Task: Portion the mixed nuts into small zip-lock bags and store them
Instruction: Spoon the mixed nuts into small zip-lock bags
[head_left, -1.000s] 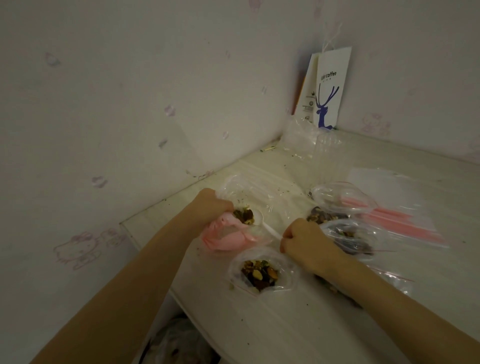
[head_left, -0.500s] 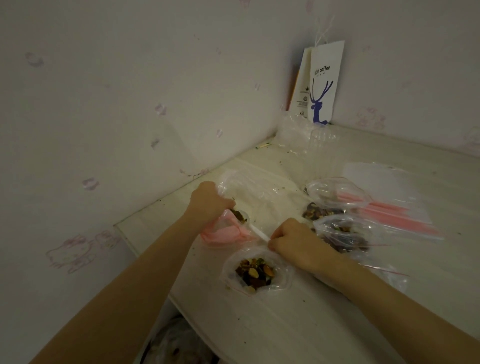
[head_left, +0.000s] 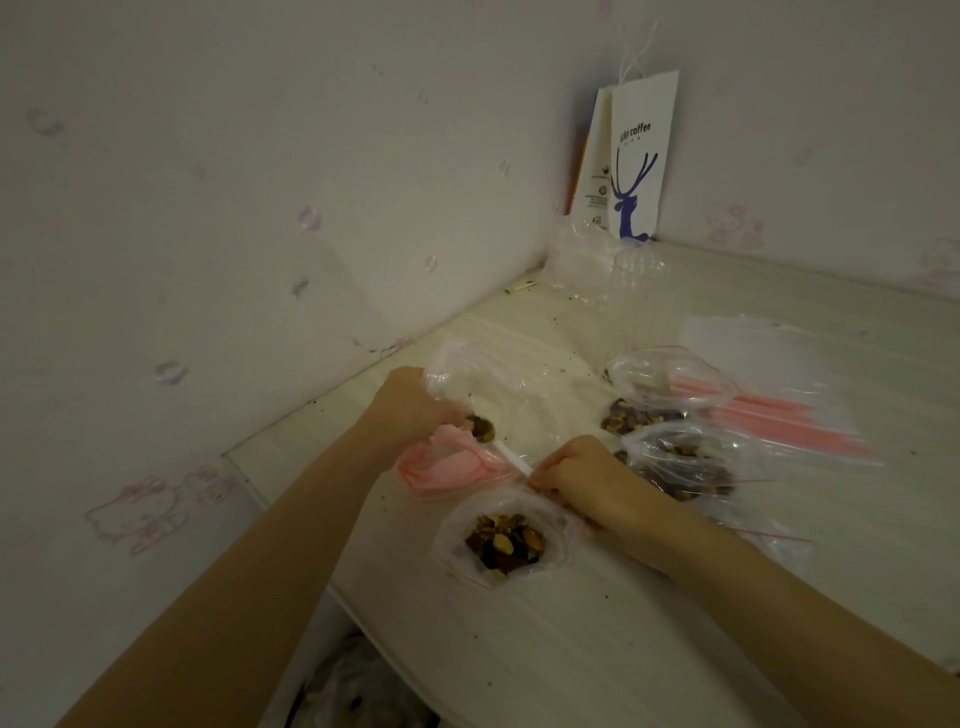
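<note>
My left hand (head_left: 415, 410) pinches open the mouth of the pink-striped zip-lock bag (head_left: 449, 470). The spoon (head_left: 509, 456), loaded with nuts (head_left: 482, 428), has its bowl right at that mouth. Its handle slants down-right into my right hand (head_left: 576, 470), fingers curled round it. I judge the tip-in goes leftward.

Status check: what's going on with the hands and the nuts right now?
Left hand grips pink-striped bag. Right hand holds spoon, nuts on it, at the bag's mouth. Open nut bag sits close by right wrist.
</note>
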